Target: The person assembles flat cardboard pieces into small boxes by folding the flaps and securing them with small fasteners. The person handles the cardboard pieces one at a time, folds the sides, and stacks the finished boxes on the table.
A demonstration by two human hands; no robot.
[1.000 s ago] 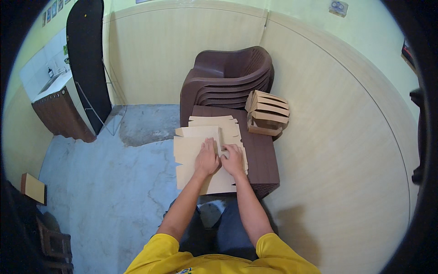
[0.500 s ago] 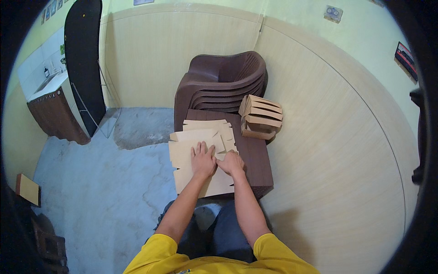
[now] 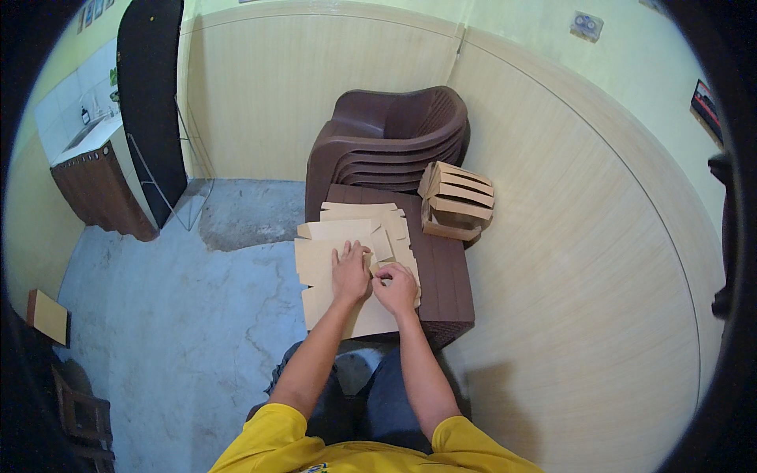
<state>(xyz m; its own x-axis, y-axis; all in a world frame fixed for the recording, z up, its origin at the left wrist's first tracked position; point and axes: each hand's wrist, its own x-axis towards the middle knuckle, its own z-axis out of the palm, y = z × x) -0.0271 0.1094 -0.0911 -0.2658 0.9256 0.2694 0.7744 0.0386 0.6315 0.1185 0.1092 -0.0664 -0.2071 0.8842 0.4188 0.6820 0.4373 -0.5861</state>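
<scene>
A flat, die-cut cardboard box blank with slits along its edges lies on the brown table. Another cardboard sheet sticks out from under its far side. My left hand rests on the blank with its fingers spread, pressing it flat. Close beside it, my right hand has curled fingers pinching a cardboard flap near the blank's right side. The fingertips partly hide the flap's edge.
Several folded cardboard boxes are piled at the table's far right corner. Behind the table stands a stack of brown plastic chairs. A wood-patterned wall runs along the right. A counter with a sink is at the far left.
My right hand has turned and drawn slightly left and nearer to me, its fingers now curled at the flap. My left hand stays on the blank. The view has shifted slightly.
</scene>
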